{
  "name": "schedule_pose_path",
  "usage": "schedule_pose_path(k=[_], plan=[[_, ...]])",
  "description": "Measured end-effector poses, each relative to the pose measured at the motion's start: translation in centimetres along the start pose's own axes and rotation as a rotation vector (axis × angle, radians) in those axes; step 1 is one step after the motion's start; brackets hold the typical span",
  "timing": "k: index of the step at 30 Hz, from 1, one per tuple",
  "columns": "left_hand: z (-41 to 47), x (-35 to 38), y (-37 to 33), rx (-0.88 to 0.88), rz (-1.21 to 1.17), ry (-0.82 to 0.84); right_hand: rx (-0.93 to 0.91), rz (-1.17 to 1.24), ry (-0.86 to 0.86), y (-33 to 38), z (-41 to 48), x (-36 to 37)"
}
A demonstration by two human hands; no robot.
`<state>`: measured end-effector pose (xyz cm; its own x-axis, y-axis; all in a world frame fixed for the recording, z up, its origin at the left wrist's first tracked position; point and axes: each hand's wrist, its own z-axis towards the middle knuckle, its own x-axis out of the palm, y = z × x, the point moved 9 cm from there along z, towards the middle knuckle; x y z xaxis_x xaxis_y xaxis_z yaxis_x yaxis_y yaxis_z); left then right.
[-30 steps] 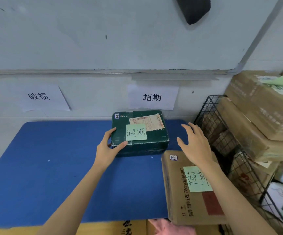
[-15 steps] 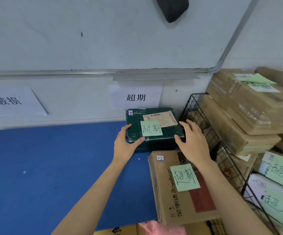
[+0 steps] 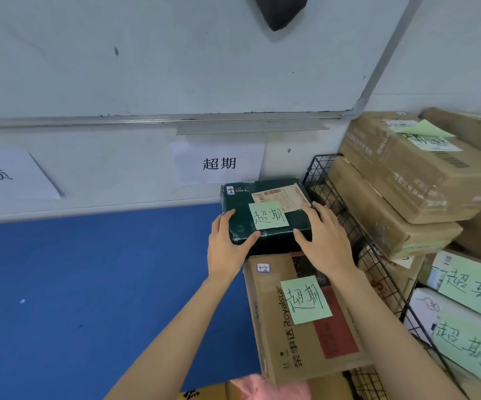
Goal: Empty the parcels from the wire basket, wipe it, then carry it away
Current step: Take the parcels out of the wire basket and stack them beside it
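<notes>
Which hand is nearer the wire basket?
Right. The right hand rests on the right of the green box, beside the basket; the left hand holds the box's left corner.

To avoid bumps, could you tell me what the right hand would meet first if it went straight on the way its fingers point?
The right hand rests on the green box; sliding across its top, it would probably meet the wall first; depth is unclear.
</notes>
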<state>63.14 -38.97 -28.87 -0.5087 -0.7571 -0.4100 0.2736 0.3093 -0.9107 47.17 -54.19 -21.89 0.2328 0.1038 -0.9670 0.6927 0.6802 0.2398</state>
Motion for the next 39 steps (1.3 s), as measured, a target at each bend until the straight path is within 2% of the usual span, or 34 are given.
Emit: schedule_pose_path(k=[4,8,17,28,39], plan=[[0.0,-0.3,-0.2,0.006,0.107,0.084,-0.005,-0.013,0.017,0.2,-0.1,0.2],[0.0,-1.6,-1.1,0.096,0.380,0.144,-0.020,-0.042,0.046,0.7,-0.4,0.2],[-0.8,-7.1,-5.5,0.275,0.749,0.014,-0.077,-0.124,0.059,3.2,-1.5,-2.4],[-3.2,-8.1,-13.4,0.426,0.810,-0.072,-0.146,-0.250,-0.092,3.7,-4.4,-12.0],[-11.3,-0.8,-21.6,0.529,0.780,-0.072,-0.123,-0.248,-0.144,-5.4,-11.3,-19.6]])
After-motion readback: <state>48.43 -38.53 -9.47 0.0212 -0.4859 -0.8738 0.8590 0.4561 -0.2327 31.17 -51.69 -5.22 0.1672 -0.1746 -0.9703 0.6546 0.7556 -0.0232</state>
